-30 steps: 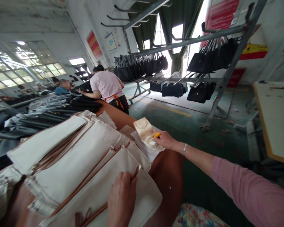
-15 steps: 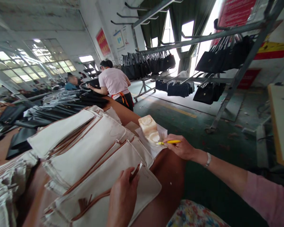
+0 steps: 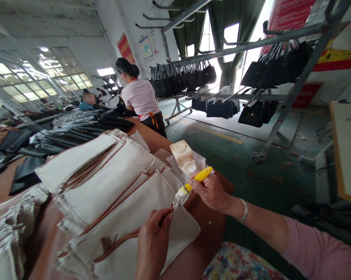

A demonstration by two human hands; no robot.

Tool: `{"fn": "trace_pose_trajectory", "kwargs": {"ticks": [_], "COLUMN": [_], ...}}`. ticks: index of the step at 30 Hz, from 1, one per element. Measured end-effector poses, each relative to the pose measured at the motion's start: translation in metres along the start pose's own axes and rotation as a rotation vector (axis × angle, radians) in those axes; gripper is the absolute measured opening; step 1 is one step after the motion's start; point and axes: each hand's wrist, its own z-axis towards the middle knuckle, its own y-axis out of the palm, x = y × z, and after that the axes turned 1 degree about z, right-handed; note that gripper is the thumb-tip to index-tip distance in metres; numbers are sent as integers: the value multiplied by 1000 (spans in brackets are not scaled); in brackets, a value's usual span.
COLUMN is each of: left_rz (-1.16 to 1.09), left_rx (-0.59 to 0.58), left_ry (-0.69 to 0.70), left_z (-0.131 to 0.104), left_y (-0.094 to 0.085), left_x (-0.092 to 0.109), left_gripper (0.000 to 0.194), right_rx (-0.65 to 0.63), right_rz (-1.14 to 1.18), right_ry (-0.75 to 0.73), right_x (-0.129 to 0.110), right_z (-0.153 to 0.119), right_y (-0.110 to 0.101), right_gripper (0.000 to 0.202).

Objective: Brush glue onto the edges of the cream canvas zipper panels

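My right hand (image 3: 212, 193) grips the yellow handle of a brush (image 3: 201, 175), whose bristles are coated white. The bristles meet the tip of a thin brown strip (image 3: 166, 218) that my left hand (image 3: 154, 237) pinches between thumb and fingers. Under my left hand lie stacked cream fabric panels (image 3: 140, 210) with brown edging. More brown strips (image 3: 117, 248) rest on the top panel. Just beyond my right hand, a whitish, smeared container (image 3: 181, 151) sits on a white sheet (image 3: 199, 161) at the table's edge.
Further cream stacks (image 3: 76, 157) and black bag pieces (image 3: 85, 130) cover the brown table (image 3: 155, 136) to the left. A co-worker in a pink shirt (image 3: 140, 97) stands at the far end. Metal racks (image 3: 298, 81) hung with black bags stand across the floor.
My right hand has brought the brush from beside the container back toward my left hand, onto the strip's tip. The co-worker's head and arm have shifted.
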Motion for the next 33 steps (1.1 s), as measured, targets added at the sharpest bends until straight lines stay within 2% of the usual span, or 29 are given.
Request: {"fn": "trace_pose_trajectory", "kwargs": {"ticks": [2, 6, 8, 10, 12, 15, 18, 20, 24, 26, 28, 29, 31, 33], "left_rz": [4, -4, 2, 25, 54, 94, 122, 127, 121, 114, 107, 113, 160, 270], "left_rx": [29, 67, 83, 97, 115, 149, 161, 153, 119, 96, 66, 54, 49, 32], "left_ry": [9, 95, 176, 263, 341, 419, 440, 445, 416, 389, 377, 377, 416, 524], "left_z": [-2, -8, -14, -21, -29, -37, -39, -39, -38, -39, -42, -44, -50, -56], "left_y": [1, 6, 8, 11, 12, 13, 13, 12, 9, 7, 3, 1, -8, -21], "left_x": [-1, -2, -2, -3, -5, -8, -10, -11, -8, -4, 3, 9, 24, 47], "left_gripper": [27, 23, 21, 18, 15, 11, 9, 8, 9, 9, 10, 10, 11, 13], "right_rx": [46, -53, -43, 25, 14, -164, -368, -407, -225, -254, -322, -309, -154, 35], "right_rz": [-5, -11, -32, -29, 18, 138, 239, 290, 286, 279, 340, 391, 483, 573], "right_ry": [4, -33, -48, -5, 69, 191, 307, 352, 327, 329, 385, 423, 470, 459], "right_x": [-5, -15, -15, -14, -14, -14, -16, -17, -19, -19, -21, -22, -27, -32], "right_z": [-2, -9, -8, -5, 1, 9, 13, 16, 16, 10, 3, 0, 0, 8], "right_y": [-4, -6, -7, -9, -12, -11, -10, -12, -13, -10, -10, -12, -21, -36], "right_gripper": [16, 17, 16, 18, 21, 28, 34, 33, 29, 29, 29, 30, 28, 25]}}
